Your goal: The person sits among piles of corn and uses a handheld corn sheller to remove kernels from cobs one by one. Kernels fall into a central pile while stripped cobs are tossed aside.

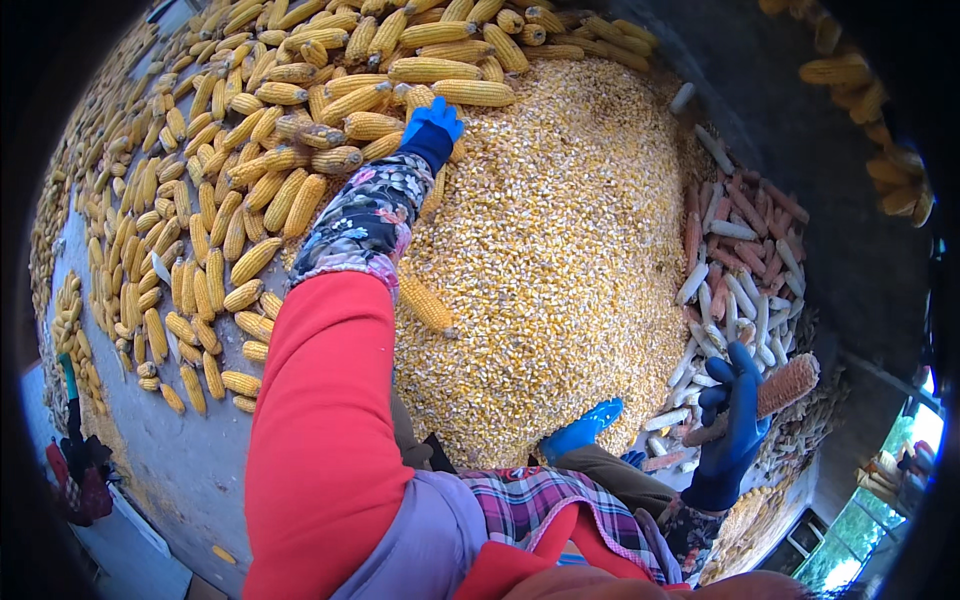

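Observation:
My left hand [433,128], in a blue glove, reaches to the edge of a heap of yellow corn ears. Its fingers curl over an ear of corn [417,98], mostly hidden under the glove. Nearer me, another ear [426,303] lies on the loose kernels [560,230], partly behind my left sleeve. In my right hand [735,410], dark blue-gloved and closed, is a reddish stripped corn cob [788,386]. One end of it sticks out past the fingers, above the pile of bare cobs [735,228].
Unshelled corn ears [235,215] spread over the grey floor [190,440] on the left. A dark wall [760,90] rises behind the cob pile. My blue boot [583,428] rests at the kernels' near edge. More ears [870,110] are at the upper right.

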The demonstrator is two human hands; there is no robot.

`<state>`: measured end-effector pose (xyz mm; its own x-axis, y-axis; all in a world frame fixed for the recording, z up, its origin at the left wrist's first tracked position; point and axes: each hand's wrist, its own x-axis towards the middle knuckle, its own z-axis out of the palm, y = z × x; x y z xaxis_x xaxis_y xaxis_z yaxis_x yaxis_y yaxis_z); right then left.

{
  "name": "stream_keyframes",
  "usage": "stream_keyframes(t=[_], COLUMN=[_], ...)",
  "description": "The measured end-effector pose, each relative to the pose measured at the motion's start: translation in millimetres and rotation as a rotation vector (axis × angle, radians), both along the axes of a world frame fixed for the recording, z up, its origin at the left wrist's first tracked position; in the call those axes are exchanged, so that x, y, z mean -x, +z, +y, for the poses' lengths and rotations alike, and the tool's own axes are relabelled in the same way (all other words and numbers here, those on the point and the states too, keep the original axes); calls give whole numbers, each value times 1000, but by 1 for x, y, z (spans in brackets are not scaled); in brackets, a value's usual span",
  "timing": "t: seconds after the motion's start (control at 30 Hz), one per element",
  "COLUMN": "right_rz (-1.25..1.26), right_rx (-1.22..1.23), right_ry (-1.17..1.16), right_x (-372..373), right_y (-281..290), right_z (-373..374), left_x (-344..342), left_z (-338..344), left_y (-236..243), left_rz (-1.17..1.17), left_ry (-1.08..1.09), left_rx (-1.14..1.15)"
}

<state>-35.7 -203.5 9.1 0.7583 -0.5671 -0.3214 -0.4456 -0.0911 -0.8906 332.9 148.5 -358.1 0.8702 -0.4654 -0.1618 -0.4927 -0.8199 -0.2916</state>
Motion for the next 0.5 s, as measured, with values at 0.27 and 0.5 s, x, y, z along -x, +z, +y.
stream_keyframes(t=[0.27, 0.5], right_rz=[-33, -167], right_rx=[-52, -374], right_ry=[-5, 121], right_x=[22, 31], right_y=[15, 23], right_z=[-4, 10], left_x=[11, 139], left_z=[4, -65], left_y=[104, 314], left_rz=[541, 1252], left_ry=[584, 200], left_rx=[1583, 2100])
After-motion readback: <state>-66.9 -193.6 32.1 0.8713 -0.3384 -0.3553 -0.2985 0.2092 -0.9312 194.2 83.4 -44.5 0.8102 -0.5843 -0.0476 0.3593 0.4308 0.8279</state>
